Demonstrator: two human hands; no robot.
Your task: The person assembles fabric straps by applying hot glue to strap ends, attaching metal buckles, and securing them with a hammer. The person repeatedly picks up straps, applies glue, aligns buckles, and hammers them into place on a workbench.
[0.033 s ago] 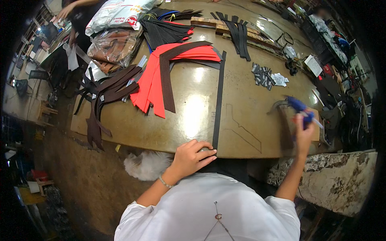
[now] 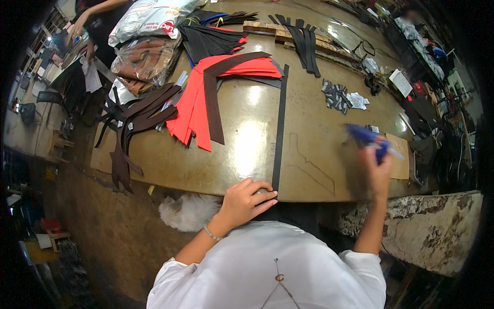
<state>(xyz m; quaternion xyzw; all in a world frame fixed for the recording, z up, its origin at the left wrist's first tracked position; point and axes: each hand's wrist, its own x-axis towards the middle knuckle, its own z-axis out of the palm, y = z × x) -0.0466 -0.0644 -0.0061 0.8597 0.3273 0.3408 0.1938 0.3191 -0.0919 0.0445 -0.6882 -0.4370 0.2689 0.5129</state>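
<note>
A long black strip (image 2: 281, 123) lies straight across the table toward its near edge. At the strip's near end is my left hand (image 2: 248, 202), fingers bent and closed, the thumb and fingertips on the strip. A bit of something grey shows between those fingers, too small to name. My right hand (image 2: 375, 170) grips a blue glue gun (image 2: 363, 135), smeared by motion, in the air above the table's right side. Between the hands, a bent outline (image 2: 314, 167) is drawn on the tabletop.
Red and dark brown angled strips (image 2: 198, 98) lie left of the black strip; more brown strips (image 2: 146, 110) hang over the near edge. Bagged goods (image 2: 144, 62) stand at the far left. Small grey pieces (image 2: 336, 96) and a brown board (image 2: 398, 154) are right. Someone's arm (image 2: 92, 13) shows far left.
My right hand has moved left with the glue gun, away from the brown board. My left hand and the black strip have stayed in place.
</note>
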